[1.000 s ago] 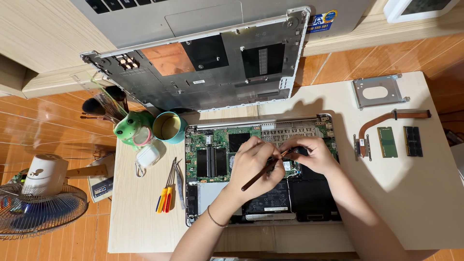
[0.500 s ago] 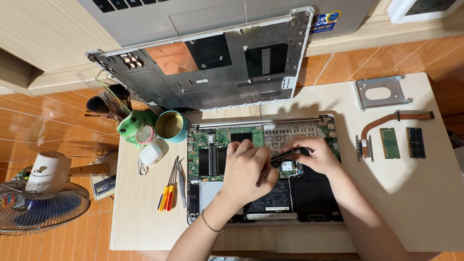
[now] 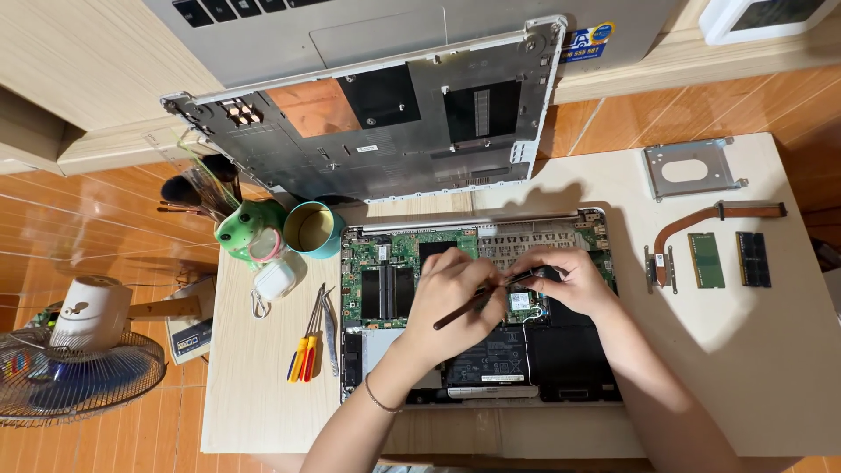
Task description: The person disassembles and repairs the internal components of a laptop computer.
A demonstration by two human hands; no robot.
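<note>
Two hands work over an open laptop (image 3: 477,307) that lies flat on the pale table (image 3: 263,385). The left hand (image 3: 455,302) is curled shut around a thin brown brush (image 3: 477,302), held like a pencil. The brush slants up to the right, and its dark tip sits by the right hand (image 3: 565,280). The right hand's fingers are bent and pinch close at that tip, over the green board inside the laptop. I cannot tell if it grips the brush or only touches it. The laptop's grey bottom cover (image 3: 385,131) leans behind it. Small screwdrivers (image 3: 307,350) lie left of the laptop. A copper pipe part (image 3: 701,219) and two memory sticks (image 3: 727,260) lie to the right.
</note>
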